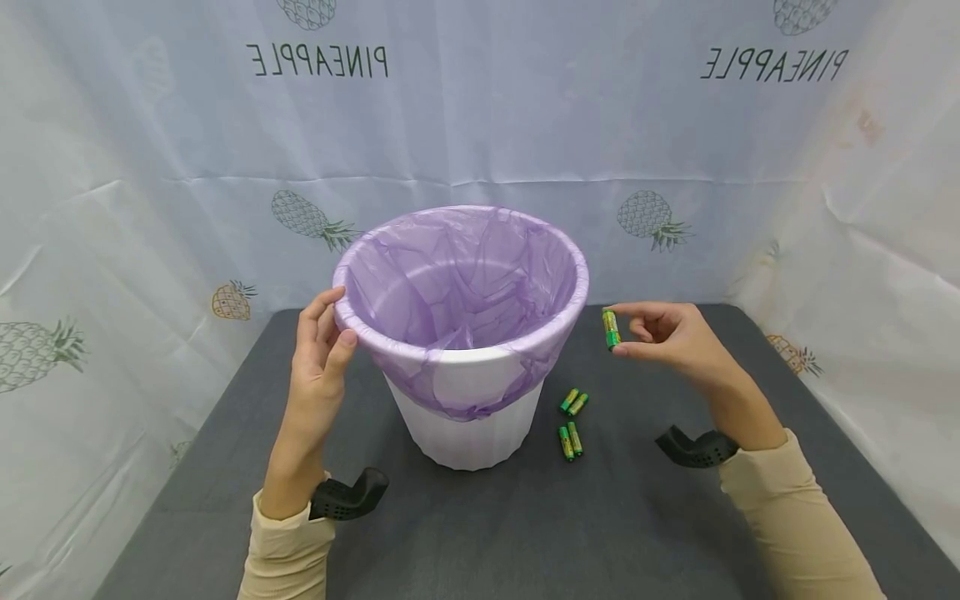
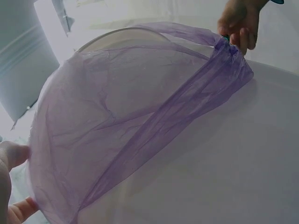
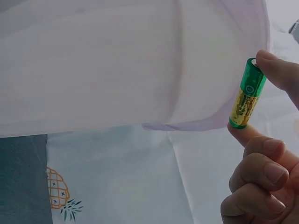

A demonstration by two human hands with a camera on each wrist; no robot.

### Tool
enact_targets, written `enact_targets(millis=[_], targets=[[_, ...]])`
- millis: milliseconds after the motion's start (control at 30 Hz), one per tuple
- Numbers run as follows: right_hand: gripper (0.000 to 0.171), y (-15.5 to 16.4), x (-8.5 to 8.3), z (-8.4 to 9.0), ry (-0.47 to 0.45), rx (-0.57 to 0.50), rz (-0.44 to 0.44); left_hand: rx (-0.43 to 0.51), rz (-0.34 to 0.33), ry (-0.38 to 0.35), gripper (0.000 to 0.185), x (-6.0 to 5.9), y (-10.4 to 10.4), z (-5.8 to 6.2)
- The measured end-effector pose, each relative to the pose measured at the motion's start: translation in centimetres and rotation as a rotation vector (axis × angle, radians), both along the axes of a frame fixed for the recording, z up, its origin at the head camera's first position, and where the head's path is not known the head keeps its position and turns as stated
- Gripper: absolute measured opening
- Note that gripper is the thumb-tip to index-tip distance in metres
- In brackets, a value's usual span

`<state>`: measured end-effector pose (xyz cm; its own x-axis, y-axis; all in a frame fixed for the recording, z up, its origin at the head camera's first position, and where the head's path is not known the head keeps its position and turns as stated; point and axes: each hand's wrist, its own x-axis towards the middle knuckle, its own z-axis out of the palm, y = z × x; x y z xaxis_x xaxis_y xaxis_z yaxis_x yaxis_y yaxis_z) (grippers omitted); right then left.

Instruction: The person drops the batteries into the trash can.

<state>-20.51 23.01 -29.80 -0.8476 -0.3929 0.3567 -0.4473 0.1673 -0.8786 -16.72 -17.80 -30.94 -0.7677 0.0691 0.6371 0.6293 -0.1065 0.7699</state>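
Just right of the bin's rim, a green battery (image 1: 611, 328) stands upright, pinched end to end by the right hand (image 1: 667, 333). Nothing shows inside the purple-lined bin (image 1: 480, 417); four batteries (image 1: 571, 422) lie on the grey table (image 1: 637, 533) nearby. Curled left hand (image 1: 318, 358) fingers grip the left rim.

Staged recording booth, pineapple-print sheets (image 1: 480, 125) hung as walls, grey padded tabletop (image 1: 615, 533)

Cream sleeves (image 1: 795, 508), black, seemingly perforated wrist mounts (image 1: 697, 448).
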Motion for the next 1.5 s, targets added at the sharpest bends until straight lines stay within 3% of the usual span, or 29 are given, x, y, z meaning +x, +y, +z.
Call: enact_targets(millis=[267, 500, 967, 1500], targets=[[0.043, -0.1, -0.1, 1.1, -0.01, -0.011, -0.003, 0.021, 0.027, -0.027, 0.044, 0.0, -0.1, 0.0], [0.043, -0.2, -0.2, 1.8, -0.001, -0.042, 0.01, 0.018, 0.009, -0.01, 0.043, 0.0, -0.1, 0.0], [0.037, -1.3, -0.3, 3.1, -0.009, -0.034, -0.04, 0.016, 0.035, -0.038, 0.044, -0.1, -0.1, 0.0], [0.034, -2.7, -0.5, 3.9, 0.032, -0.072, -0.056, 0.002, 0.013, -0.007, 0.043, 0.0, 0.0, 0.1]])
